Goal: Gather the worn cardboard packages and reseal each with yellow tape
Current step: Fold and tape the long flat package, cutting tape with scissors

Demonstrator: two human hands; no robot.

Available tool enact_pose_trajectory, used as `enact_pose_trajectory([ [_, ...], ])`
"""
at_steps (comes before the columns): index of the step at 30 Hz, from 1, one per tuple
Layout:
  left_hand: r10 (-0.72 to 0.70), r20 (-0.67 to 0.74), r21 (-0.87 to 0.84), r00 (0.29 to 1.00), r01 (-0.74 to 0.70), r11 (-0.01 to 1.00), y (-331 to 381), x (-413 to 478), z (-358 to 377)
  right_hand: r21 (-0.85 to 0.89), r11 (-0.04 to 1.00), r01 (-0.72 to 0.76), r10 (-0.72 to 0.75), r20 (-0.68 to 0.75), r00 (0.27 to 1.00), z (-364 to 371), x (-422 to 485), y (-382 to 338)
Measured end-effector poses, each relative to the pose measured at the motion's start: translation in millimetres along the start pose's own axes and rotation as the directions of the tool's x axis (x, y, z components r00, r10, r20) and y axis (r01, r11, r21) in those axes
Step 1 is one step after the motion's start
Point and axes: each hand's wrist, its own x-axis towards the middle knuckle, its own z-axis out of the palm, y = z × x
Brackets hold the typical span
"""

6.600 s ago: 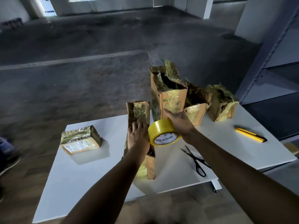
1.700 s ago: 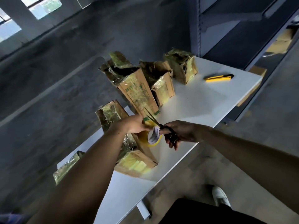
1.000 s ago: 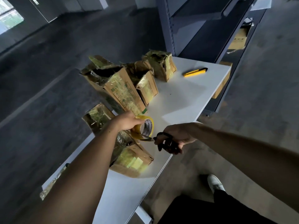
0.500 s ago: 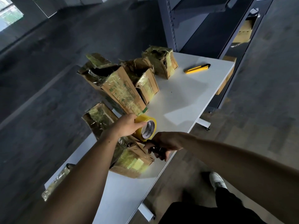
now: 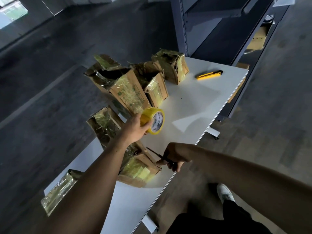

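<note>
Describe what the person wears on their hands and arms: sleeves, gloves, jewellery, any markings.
The left hand and right hand are bare: no gloves, and no ring, watch or wristband shows. No sleeve shows on the left forearm or the right forearm up to the frame edge, and no markings can be made out.

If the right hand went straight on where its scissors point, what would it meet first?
Probably the lying cardboard package, just ahead of the right hand; its scissors look nearly on it, though depth is unclear.
</note>
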Motion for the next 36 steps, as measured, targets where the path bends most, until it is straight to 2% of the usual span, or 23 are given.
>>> enact_pose_trajectory([
  [4,-0.03,0.036,0.115,0.999,0.025,0.993,-8,0,7,0.113,0.993,0.047,-0.039,-0.076,0.996,-19,-1,7],
  [7,-0.065,0.025,0.095,0.998,0.062,0.994,-6,4,9,0.044,0.995,0.095,-0.084,-0.193,0.978,-28,-1,7],
  [10,-0.09,0.047,0.082,0.995,0.086,0.993,-4,9,9,0.074,0.997,0.035,-0.007,-0.347,0.938,-42,14,9],
  [12,-0.106,0.055,0.096,0.993,0.101,0.99,0,14,8,-0.038,0.999,-0.025,0.007,-0.425,0.905,-60,21,12],
  [15,-0.168,0.07,0.076,0.983,0.163,0.984,4,25,7,-0.347,0.937,-0.042,-0.15,-0.507,0.849,-89,31,18],
  [19,-0.228,0.118,0.066,0.967,0.221,0.973,7,43,17,-0.512,0.853,-0.096,-0.203,-0.497,0.844,-125,51,26],
  [22,-0.281,0.169,0.061,0.945,0.275,0.96,7,58,29,-0.579,0.807,-0.116,-0.198,-0.451,0.871,-148,64,33],
  [28,-0.349,0.245,0.115,0.904,0.331,0.937,19,85,63,-0.576,0.811,-0.108,-0.147,-0.378,0.914,-176,79,33],
  [36,-0.349,0.414,0.128,0.84,0.326,0.937,33,101,103,-0.467,0.884,0.011,-0.215,-0.388,0.896,-198,86,30],
])
